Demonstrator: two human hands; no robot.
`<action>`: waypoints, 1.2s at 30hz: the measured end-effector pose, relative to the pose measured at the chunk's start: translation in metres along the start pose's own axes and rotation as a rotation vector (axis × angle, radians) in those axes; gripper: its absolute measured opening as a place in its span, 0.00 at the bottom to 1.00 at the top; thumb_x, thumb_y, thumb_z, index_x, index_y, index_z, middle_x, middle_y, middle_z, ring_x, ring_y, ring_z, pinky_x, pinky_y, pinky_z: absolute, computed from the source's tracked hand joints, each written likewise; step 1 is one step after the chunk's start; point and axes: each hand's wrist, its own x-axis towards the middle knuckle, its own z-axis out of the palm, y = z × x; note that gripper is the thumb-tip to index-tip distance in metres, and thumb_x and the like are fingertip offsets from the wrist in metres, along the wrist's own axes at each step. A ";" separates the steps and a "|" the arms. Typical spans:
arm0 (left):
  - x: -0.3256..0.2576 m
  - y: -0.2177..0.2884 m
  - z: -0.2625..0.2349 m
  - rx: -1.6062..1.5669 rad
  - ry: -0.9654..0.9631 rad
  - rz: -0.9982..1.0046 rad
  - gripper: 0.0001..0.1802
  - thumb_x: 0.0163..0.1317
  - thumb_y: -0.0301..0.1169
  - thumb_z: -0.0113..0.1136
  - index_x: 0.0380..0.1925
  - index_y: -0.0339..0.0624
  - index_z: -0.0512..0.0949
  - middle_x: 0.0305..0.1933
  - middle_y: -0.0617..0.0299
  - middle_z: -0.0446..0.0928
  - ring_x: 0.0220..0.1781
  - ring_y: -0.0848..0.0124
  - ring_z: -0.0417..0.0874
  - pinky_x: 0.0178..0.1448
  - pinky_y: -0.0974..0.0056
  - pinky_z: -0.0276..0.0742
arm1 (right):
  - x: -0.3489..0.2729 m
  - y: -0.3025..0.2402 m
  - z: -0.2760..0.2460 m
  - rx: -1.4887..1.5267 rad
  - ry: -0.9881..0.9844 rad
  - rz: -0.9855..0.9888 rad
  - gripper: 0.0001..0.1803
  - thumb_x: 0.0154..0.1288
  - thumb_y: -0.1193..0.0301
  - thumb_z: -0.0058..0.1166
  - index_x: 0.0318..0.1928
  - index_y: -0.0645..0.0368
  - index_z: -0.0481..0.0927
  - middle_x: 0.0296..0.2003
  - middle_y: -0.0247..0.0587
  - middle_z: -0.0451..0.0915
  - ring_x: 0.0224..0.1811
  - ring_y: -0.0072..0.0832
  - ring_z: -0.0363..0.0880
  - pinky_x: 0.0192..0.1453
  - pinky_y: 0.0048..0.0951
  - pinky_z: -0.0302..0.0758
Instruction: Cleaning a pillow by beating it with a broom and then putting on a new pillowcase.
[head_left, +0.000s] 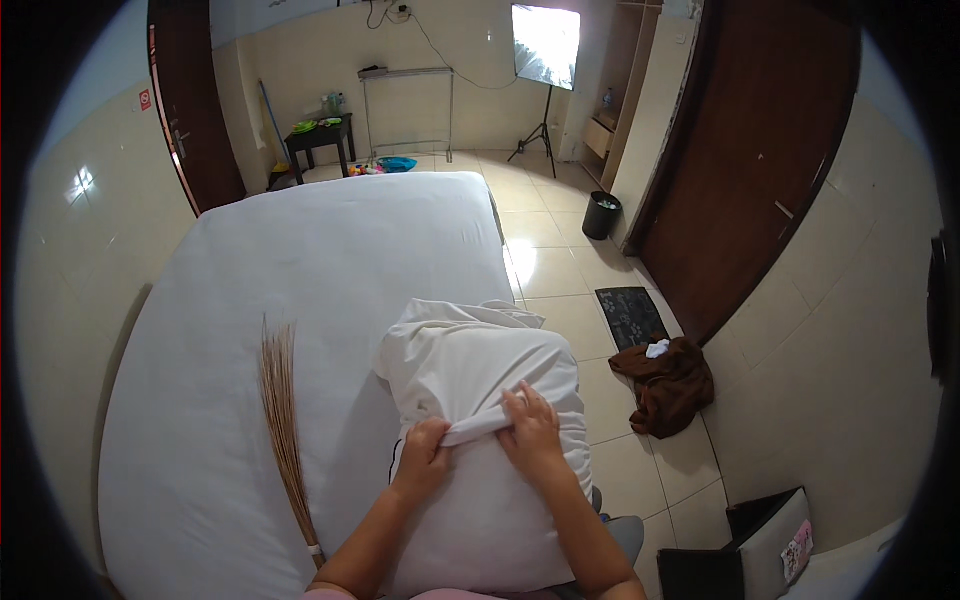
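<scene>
A plump white pillow (475, 525) lies in front of me at the bed's right side, its near end against my body. A loose white pillowcase (470, 365) covers its far part, wrinkled and bunched at the far end. Between my hands the case's edge makes a thick fold across the pillow. My left hand (424, 455) is closed around the left end of this fold. At the right end, my right hand (532, 432) grips the fold, fingers over its top. A stick broom (283, 420) lies on the bed, left of the pillow.
The bed (330, 240) has a smooth white sheet. Right of it are a dark mat (630, 318), a heap of brown cloth (668, 390) and a black bin (601, 216). A lit softbox (546, 46), a metal rack (408, 72) and a small black table (320, 135) stand beyond.
</scene>
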 end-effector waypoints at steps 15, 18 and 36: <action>0.006 -0.001 -0.026 0.087 -0.382 0.038 0.11 0.43 0.22 0.59 0.30 0.40 0.74 0.26 0.52 0.73 0.33 0.55 0.75 0.38 0.58 0.70 | -0.014 0.008 -0.012 0.189 -0.277 -0.144 0.12 0.44 0.75 0.55 0.33 0.56 0.72 0.30 0.40 0.75 0.38 0.41 0.76 0.44 0.40 0.69; 0.004 0.006 -0.020 0.130 -0.533 0.141 0.12 0.42 0.23 0.60 0.32 0.40 0.75 0.26 0.52 0.73 0.32 0.54 0.75 0.37 0.56 0.70 | 0.003 0.031 -0.011 0.130 -0.022 -0.057 0.12 0.43 0.77 0.54 0.33 0.56 0.72 0.30 0.41 0.76 0.38 0.44 0.75 0.44 0.41 0.69; -0.006 0.007 -0.007 0.114 -0.388 0.038 0.08 0.42 0.28 0.57 0.25 0.41 0.73 0.28 0.53 0.74 0.35 0.52 0.74 0.41 0.53 0.67 | -0.005 0.039 -0.017 -0.011 0.148 -0.203 0.11 0.43 0.74 0.57 0.31 0.55 0.72 0.22 0.39 0.75 0.31 0.44 0.76 0.39 0.38 0.72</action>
